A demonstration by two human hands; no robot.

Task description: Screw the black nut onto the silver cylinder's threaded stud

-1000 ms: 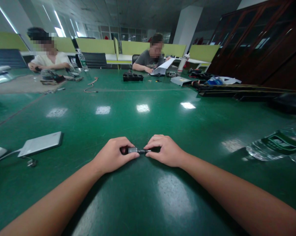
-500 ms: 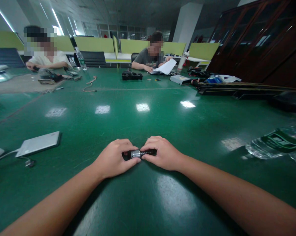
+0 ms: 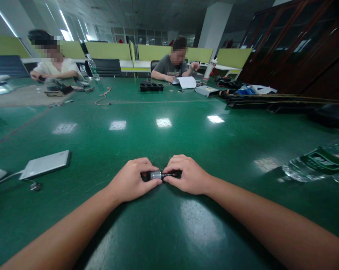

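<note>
Close to me over the green table (image 3: 147, 138), a small silver cylinder (image 3: 156, 175) lies sideways between my two hands. It looks like a small motor, with a thin dark shaft toward the right. My left hand (image 3: 130, 180) is closed on the silver body, thumb below and fingers above. With thumb and fingers pinched, my right hand (image 3: 188, 174) grips the dark shaft end. Both sets of fingertips nearly meet in the middle. My left fingers cover part of the cylinder's left end.
On the left lies a white power bank (image 3: 45, 165) with a cable. A water bottle (image 3: 321, 161) rests on its side at right. Across the table are a black tray (image 3: 152, 86), a cord (image 3: 103, 98) and a grey box (image 3: 206, 91). Two people sit at the far side.
My hands keep the same hold on the small motor and have barely shifted. Across the table, a person has lowered the white papers and raised one hand.
</note>
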